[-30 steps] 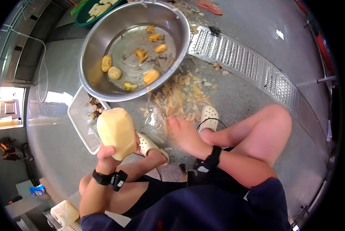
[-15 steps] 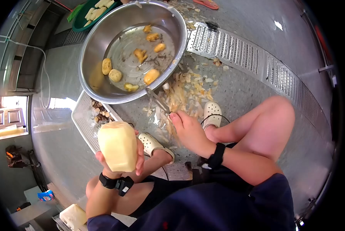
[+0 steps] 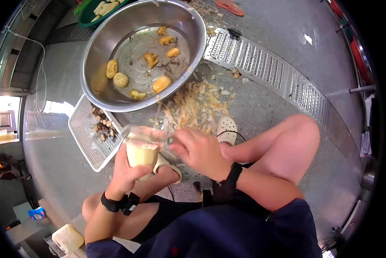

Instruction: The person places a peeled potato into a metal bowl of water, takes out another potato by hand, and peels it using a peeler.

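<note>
My left hand [image 3: 125,173] is wrapped round a large peeled, pale-yellow root vegetable [image 3: 138,155], held up before my lap. Closed on the handle of a knife, my right hand [image 3: 203,152] is close beside it. The knife's blade [image 3: 148,136], smeared by motion, lies across the upper part of the vegetable. Whether it is cutting in cannot be made out. Beyond my hands stands a wide metal basin [image 3: 89,81] with shallow water, several yellow-brown tubers and knobbly ginger-like pieces.
A white perforated basket [image 3: 86,144] with dark and pale chunks stands left of my hands. Peelings [image 3: 192,105] litter the floor by my shoe [image 3: 226,129]. A metal drain grate [image 3: 262,64] runs rightward. A green basin [image 3: 84,19] holds peeled pieces. Another person's sandalled foot [image 3: 231,6] shows at the top.
My right hand has brought the knife from pointing at the metal basin's rim over onto the vegetable. My left hand has turned and tilted the vegetable. The view has shifted slightly.
</note>
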`<state>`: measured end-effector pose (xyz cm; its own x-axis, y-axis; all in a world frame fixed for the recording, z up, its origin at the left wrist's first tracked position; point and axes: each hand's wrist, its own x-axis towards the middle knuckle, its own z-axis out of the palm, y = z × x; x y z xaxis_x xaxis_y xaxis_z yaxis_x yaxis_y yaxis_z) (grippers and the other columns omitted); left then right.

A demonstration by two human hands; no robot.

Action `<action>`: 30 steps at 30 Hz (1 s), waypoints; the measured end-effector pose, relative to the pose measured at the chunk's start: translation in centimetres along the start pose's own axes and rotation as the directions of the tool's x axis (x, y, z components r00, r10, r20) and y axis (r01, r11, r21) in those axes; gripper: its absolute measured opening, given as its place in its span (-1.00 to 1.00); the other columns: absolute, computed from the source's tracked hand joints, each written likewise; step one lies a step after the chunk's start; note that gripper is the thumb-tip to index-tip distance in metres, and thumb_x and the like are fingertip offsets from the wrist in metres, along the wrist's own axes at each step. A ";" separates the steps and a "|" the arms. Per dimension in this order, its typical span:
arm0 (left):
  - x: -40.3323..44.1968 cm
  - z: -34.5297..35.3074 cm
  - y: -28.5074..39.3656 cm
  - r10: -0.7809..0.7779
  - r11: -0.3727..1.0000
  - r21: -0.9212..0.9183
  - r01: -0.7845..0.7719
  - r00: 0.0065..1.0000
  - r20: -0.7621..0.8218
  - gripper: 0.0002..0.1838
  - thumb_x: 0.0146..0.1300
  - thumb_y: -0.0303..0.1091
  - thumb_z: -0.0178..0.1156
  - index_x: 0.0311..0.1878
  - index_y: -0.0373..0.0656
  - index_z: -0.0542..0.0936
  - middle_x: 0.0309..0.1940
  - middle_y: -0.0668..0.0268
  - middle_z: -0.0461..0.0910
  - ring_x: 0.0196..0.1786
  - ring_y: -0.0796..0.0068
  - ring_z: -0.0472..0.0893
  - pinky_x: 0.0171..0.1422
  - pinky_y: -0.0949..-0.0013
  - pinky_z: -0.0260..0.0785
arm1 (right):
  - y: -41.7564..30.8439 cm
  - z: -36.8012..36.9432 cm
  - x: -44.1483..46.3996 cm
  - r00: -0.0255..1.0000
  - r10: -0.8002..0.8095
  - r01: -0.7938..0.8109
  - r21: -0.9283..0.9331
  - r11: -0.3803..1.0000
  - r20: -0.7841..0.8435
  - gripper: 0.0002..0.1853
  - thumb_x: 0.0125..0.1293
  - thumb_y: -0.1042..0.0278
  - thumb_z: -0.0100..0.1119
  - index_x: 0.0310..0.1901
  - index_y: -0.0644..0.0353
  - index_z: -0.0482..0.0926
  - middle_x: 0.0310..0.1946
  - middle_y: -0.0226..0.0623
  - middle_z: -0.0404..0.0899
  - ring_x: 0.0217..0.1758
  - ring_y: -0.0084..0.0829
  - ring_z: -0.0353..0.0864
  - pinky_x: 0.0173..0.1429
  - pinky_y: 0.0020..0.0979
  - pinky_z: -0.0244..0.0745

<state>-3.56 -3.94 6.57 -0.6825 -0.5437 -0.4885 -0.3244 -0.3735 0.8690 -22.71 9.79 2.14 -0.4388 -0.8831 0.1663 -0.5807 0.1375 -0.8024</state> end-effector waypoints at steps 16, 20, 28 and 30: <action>0.3 0.0 -0.2 0.096 0.946 0.320 -0.060 0.991 -0.098 -0.04 -0.10 -0.38 0.49 0.45 -0.28 0.30 0.12 0.17 0.55 0.13 0.34 0.58 0.24 0.25 0.47 | 3.5 2.4 0.1 0.903 0.405 -0.415 0.050 0.908 0.145 -0.61 0.62 0.04 -0.03 -0.11 0.26 0.55 -0.26 0.09 0.68 -0.23 0.16 0.68 -0.15 0.07 0.54; 0.2 1.1 0.7 0.208 0.868 0.482 -0.123 0.970 -0.127 -0.03 -0.07 -0.34 0.53 0.46 -0.28 0.29 0.14 0.06 0.56 0.14 0.20 0.60 0.25 0.18 0.47 | 4.5 1.9 0.2 0.941 0.335 -0.338 0.162 0.927 0.051 -0.48 0.66 -0.04 -0.17 -0.22 0.27 0.57 -0.36 0.04 0.67 -0.28 0.08 0.68 -0.15 -0.02 0.53; 0.9 0.0 1.6 0.782 -0.110 0.969 -0.223 0.582 0.223 -0.04 -0.17 -0.48 0.46 0.44 -0.18 0.34 0.26 0.11 0.55 0.24 0.03 0.50 0.42 -0.18 0.19 | -0.6 -3.8 3.1 0.660 0.481 -0.748 0.561 0.354 0.576 -0.53 0.70 -0.12 -0.23 -0.16 0.13 0.45 -0.52 -0.56 0.31 -0.59 -0.71 0.25 -0.51 -0.56 0.17; 0.9 -0.7 1.5 0.831 -0.205 0.958 -0.202 0.481 0.279 -0.13 -0.13 -0.55 0.38 0.38 -0.07 0.39 0.30 0.21 0.54 0.32 0.02 0.46 0.44 -0.28 0.15 | -1.9 -5.9 4.5 0.731 0.424 -0.682 0.554 0.478 0.534 -0.54 0.70 -0.10 -0.22 -0.15 0.13 0.45 -0.52 -0.57 0.31 -0.59 -0.70 0.25 -0.51 -0.55 0.19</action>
<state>-4.17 -5.54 7.39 -0.7805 -0.3622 0.5095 -0.4231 0.9061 -0.0040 -27.65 8.17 7.76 -0.2005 -0.8273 -0.5247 0.4012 0.4193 -0.8144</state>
